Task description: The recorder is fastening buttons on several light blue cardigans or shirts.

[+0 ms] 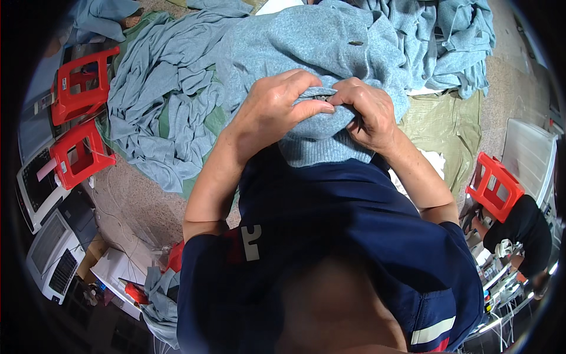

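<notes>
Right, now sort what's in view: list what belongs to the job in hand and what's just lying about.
Job in hand:
light-blue knitted garment with ribbed edge, pinched by left hand and right hand
probably the crumpled light-blue knit heap at left

Seemingly lying about:
red plastic stools
boxy translucent plastic container at right

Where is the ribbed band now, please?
Just right of centre in the head view, the ribbed band lies below both hands, above the navy clothing.

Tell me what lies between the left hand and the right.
In the head view, a fold of the blue knit lies between the left hand and the right hand, both pinching it.
</notes>
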### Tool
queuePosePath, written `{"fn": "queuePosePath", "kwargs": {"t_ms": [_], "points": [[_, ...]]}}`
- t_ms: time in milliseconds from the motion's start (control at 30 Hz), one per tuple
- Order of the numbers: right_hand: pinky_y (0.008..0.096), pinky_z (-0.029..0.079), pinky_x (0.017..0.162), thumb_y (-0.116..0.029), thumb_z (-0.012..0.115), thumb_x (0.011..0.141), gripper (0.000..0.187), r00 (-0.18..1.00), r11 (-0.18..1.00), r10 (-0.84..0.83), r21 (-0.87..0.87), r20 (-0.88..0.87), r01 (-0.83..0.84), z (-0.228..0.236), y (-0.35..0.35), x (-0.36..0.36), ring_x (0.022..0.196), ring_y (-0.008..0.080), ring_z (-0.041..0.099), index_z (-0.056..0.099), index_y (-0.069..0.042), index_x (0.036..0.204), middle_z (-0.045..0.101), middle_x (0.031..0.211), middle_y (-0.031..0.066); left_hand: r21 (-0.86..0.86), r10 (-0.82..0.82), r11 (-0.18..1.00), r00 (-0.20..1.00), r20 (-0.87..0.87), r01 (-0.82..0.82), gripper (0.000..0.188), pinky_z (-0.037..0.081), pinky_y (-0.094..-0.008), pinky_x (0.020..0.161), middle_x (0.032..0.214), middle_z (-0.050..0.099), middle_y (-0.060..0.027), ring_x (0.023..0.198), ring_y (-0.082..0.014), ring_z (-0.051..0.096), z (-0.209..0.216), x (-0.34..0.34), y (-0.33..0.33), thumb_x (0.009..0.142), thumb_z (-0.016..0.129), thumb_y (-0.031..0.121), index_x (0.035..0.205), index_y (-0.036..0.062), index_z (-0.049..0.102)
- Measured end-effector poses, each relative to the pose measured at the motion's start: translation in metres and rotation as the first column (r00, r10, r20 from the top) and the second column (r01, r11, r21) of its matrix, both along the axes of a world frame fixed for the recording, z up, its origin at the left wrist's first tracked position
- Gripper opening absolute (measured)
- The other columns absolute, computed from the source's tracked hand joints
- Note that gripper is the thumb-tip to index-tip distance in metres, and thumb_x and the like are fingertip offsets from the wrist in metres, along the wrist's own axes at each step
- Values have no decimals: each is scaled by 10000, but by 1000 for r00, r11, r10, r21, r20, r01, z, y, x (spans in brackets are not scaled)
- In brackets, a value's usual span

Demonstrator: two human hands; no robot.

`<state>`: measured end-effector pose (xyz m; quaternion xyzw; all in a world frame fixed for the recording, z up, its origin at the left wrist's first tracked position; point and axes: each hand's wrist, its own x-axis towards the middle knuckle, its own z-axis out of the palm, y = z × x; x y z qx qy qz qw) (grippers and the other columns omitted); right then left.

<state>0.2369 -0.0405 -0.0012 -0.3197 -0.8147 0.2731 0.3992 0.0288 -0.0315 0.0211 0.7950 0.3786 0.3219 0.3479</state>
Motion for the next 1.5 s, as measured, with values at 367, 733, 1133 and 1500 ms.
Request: {"fn": "queuePosePath", "kwargs": {"t_ms": [367,733,1133,1500], "points": [[348,488,578,119,581,548,463,997,989,-67,-126,45,73,-1,-1,5,683,270,631,598,-34,984,620,828,96,283,71,959,982,-177,-19,281,416,-334,478,640,493,-80,531,-232,512,-10,4,-5,773,768,203,723,26,556],[341,468,525,106,574,519,342,992,990,-102,-108,-77,94,-3,-1,-2,598,268,608,579,-29,833,591,713,83,454,152,891,955,-255,-21,246,414,-317,504,627,474,-42,565,-196,535,-12,5,-11,675,745,181,664,88,517],[315,515,601,-14,628,698,219,899,935,-273,314,341,165,-1,33,34,840,217,619,594,-87,902,611,962,28,-372,285,880,955,-84,-295,140,444,-261,679,807,664,-25,724,-105,571,-3,-46,8,801,741,144,854,38,665],[326,413,661,-107,621,698,147,816,974,-57,211,575,-81,7,0,-16,794,206,535,586,-59,832,535,805,39,-871,645,466,614,456,157,177,506,-240,780,911,682,-81,821,-119,647,-18,-33,12,815,714,47,970,5,639]]}}
